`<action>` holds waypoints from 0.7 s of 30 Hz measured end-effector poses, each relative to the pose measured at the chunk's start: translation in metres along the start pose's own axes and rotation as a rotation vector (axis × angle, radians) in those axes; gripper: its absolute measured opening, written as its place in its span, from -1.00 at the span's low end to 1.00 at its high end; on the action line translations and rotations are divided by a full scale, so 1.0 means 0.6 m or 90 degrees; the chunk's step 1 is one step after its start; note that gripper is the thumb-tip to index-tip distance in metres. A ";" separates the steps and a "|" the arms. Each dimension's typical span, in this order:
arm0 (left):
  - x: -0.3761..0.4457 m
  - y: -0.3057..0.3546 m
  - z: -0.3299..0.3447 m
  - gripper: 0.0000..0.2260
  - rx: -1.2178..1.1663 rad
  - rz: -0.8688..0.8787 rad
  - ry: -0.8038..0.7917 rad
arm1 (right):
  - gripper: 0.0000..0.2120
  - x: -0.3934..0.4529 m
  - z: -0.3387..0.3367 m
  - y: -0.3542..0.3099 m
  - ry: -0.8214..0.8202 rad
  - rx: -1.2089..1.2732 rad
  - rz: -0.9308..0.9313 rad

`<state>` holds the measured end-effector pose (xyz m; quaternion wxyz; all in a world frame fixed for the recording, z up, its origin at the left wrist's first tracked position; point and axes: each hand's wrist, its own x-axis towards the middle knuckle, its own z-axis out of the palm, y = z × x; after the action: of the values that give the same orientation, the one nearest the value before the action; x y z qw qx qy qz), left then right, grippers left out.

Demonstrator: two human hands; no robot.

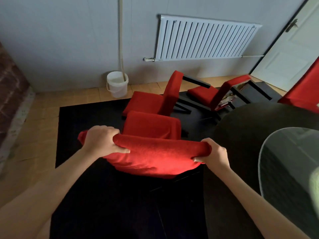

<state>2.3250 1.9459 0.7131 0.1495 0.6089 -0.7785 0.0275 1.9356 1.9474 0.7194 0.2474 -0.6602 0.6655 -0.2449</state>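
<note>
Head view: left hand (101,140) and right hand (214,154) both curl tightly round the backrest top of the nearest red chair (158,157), standing on the black mat (82,121); beyond, two more red chairs (155,100), white bucket (117,85), radiator (203,40).

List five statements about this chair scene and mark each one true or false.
1. The left hand and right hand both grip the chair back. True.
2. The chair back is blue. False: it is red.
3. The bucket stands on the black mat. False: it stands on the tan floor by the wall.
4. A radiator hangs on the wall. True.
5. A hose runs down into the bucket. True.
</note>
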 end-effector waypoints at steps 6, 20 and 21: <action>0.019 -0.018 -0.001 -0.26 0.016 0.047 -0.013 | -0.44 -0.019 0.025 0.002 -0.007 -0.009 0.046; 0.019 -0.034 -0.004 -0.21 -0.010 0.094 -0.022 | -0.39 -0.019 0.038 -0.092 -0.119 -0.365 0.022; 0.019 -0.039 -0.006 -0.21 -0.012 0.103 -0.025 | -0.40 -0.025 0.041 -0.098 -0.114 -0.357 0.036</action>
<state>2.3458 1.9303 0.7163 0.1371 0.5430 -0.8282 0.0202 1.9965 1.9617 0.7391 0.1198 -0.7029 0.7009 0.0151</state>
